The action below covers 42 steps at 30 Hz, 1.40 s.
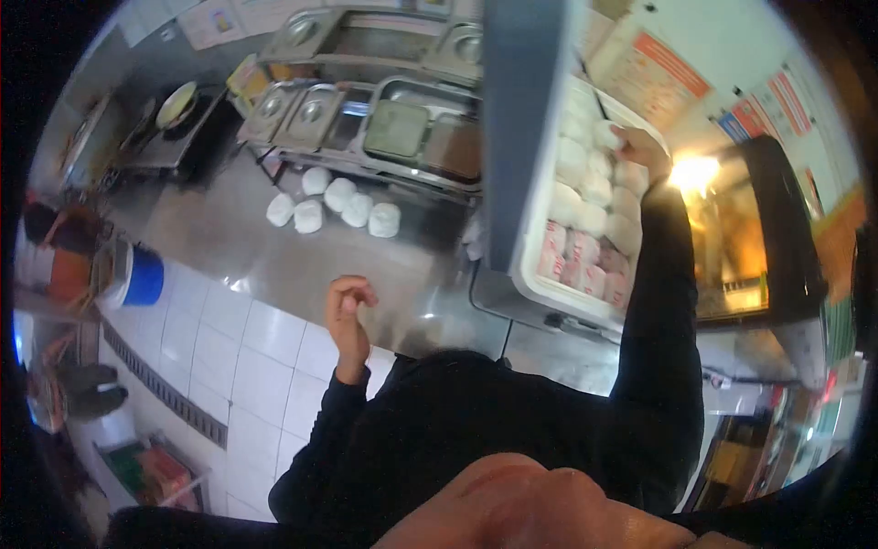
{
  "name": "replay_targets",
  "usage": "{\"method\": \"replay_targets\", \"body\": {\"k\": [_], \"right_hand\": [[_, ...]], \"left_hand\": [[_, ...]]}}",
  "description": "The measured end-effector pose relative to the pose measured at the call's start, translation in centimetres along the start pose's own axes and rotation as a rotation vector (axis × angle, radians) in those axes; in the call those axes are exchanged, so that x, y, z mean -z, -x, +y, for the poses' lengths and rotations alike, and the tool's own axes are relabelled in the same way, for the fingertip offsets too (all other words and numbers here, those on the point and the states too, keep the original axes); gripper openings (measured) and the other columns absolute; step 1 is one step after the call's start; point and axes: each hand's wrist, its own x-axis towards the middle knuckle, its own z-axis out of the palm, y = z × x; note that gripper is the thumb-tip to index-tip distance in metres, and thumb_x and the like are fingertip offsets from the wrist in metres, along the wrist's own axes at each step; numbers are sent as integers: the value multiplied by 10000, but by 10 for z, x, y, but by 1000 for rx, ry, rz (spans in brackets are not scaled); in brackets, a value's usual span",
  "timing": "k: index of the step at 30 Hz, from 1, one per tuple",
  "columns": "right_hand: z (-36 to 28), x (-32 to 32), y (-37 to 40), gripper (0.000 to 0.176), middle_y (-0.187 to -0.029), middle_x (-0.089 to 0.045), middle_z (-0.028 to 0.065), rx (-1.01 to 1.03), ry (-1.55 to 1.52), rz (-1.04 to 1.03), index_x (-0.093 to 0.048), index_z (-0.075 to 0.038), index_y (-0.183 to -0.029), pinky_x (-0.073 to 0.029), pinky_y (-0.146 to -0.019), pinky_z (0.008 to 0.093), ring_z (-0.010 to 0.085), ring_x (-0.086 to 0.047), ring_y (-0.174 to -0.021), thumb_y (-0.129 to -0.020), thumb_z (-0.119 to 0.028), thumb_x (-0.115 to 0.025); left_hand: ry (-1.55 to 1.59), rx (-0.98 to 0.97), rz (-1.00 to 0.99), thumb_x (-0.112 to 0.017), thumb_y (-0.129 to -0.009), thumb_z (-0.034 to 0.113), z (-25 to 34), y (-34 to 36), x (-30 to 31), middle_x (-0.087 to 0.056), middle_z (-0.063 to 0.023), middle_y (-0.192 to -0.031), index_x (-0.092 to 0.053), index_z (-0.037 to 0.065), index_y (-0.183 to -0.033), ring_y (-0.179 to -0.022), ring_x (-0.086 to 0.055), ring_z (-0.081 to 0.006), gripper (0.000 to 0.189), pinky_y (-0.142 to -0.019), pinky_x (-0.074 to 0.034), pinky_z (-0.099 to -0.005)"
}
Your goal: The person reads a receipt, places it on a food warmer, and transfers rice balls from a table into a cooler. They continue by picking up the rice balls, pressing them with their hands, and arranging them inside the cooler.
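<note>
My right hand reaches into the far end of a white-lined box and closes on a white wrapped bundle. Packed rows of similar round white bundles fill the box. Those at its near end carry red print. The box's grey lid stands raised on the left. Above the front edge of the steel counter, my left hand is held with loosely curled, parted fingers and nothing in it. Farther back on the counter sit several white wrapped bundles.
Steel food pans line the back of the counter, some lidded. At the far left is a pan on a stove. A lit glass-fronted cabinet stands right of my right arm. A blue bucket is on the left.
</note>
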Motion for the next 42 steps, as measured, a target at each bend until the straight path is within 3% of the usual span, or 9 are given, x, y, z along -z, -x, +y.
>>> {"method": "replay_targets", "body": {"k": [2, 4, 8, 18, 30, 34, 37, 39, 42], "right_hand": [[24, -3, -25, 507, -874, -624, 95, -200, 126, 13, -557, -96, -1273, -486, -681, 313, 193, -611, -768, -806, -226, -704], [28, 3, -13, 388, -943, -648, 61, 16, -835, 158, -617, -111, -1186, -491, -717, 278, 148, -619, -855, -820, -220, -687], [13, -16, -3, 377, -964, -649, 53, -140, -95, 437, -619, -108, -1174, -491, -723, 276, 141, -617, -872, -820, -216, -687], [-68, -30, 57, 349, -1015, -652, 33, -254, 237, 567, -625, -99, -1146, -492, -739, 270, 124, -611, -916, -819, -207, -686], [-391, -9, 185, 315, -1110, -649, 15, -171, -62, 115, -632, -79, -1094, -491, -780, 284, 118, -603, -977, -809, -197, -695], [-386, -60, 209, 528, -1043, -664, 99, 161, -487, -402, -615, -22, -1144, -485, -858, 342, 214, -645, -958, -732, -303, -788], [-381, -115, 209, 466, -933, -673, 100, 140, -701, -571, -569, -33, -1196, -501, -816, 361, 223, -646, -915, -829, -289, -698], [-385, -143, 211, 490, -913, -673, 106, 103, -769, -579, -557, -32, -1210, -503, -810, 368, 231, -647, -909, -829, -308, -696], [-403, -165, 211, 579, -1000, -653, 148, 7, -614, -432, -476, -24, -1283, -493, -857, 387, 241, -633, -959, -838, -326, -689]], "left_hand": [[-136, 51, 157, -464, -977, 361, -4, 2, 37, -530, -77, -824, -537, -2, -970, -720, -503, -148, 370, -672, -417, -270], [-163, 30, 337, -456, -979, 318, -3, 7, 67, -536, -71, -824, -544, -3, -984, -709, -505, -139, 333, -660, -419, -270], [-259, 87, 568, -493, -961, 308, -24, -6, 99, -563, -63, -848, -559, 25, -1031, -725, -515, -121, 299, -658, -417, -263], [-1353, 150, -173, -776, -583, 602, -205, -141, 48, -314, -212, -1439, -493, 216, -1318, -1306, -281, -509, 877, -969, -390, -551], [-1548, 411, -371, -825, -481, 536, -207, -68, 18, -194, -288, -1459, -503, 236, -1287, -1209, -366, -516, 919, -926, -415, -551], [-1423, 247, -369, -801, -585, 418, -201, -53, 28, -397, -239, -1306, -604, 167, -1138, -1091, -488, -409, 638, -781, -488, -479], [246, 937, -368, -581, -813, 191, -219, -38, 78, -604, -94, -1022, -545, 12, -1173, -863, -618, -218, 404, -715, -528, -355], [666, 969, -107, -597, -821, 185, -112, -30, 35, -564, -142, -1198, -530, 13, -1197, -1061, -586, -259, 418, -848, -528, -428], [937, 612, -424, -710, -693, 292, -65, 9, 23, -496, -159, -1291, -475, 15, -1274, -1185, -502, -279, 685, -1005, -417, -440]]}}
